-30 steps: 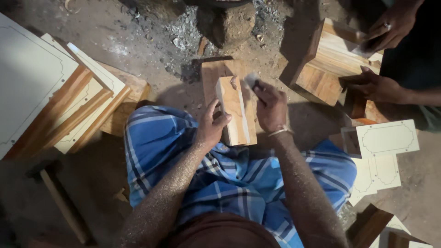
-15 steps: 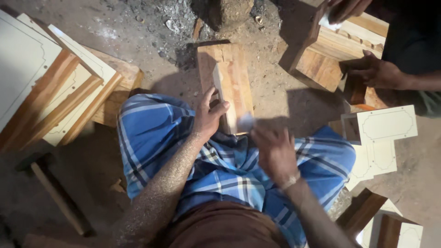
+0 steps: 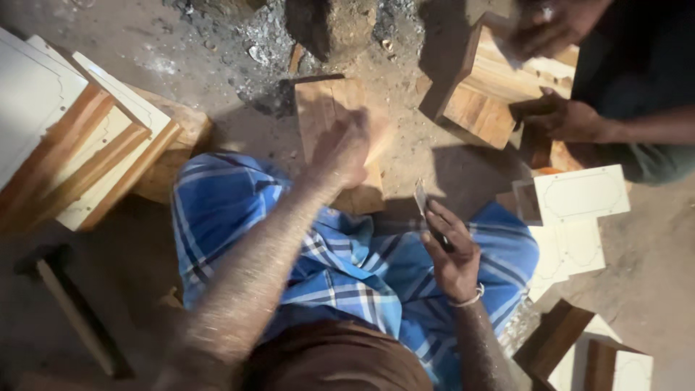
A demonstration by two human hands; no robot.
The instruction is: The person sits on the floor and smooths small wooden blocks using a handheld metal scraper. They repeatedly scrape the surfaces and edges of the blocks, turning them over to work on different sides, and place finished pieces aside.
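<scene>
Left hand [image 3: 346, 148] is blurred over the wooden block [image 3: 334, 116], so its grip can't be told. Right hand [image 3: 452, 250] is closed around a small flat blade [image 3: 421, 197] above the blue checked cloth [image 3: 347, 261].

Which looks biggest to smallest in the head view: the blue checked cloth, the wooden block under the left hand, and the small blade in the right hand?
1. Blue checked cloth, by far the largest.
2. Wooden block, partly hidden by the blurred left hand.
3. Small blade, pinched in the right hand, clearly smallest.

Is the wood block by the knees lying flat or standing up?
Lying flat: the wood block shows its broad face on the ground, with the left hand blurred over it.
</scene>
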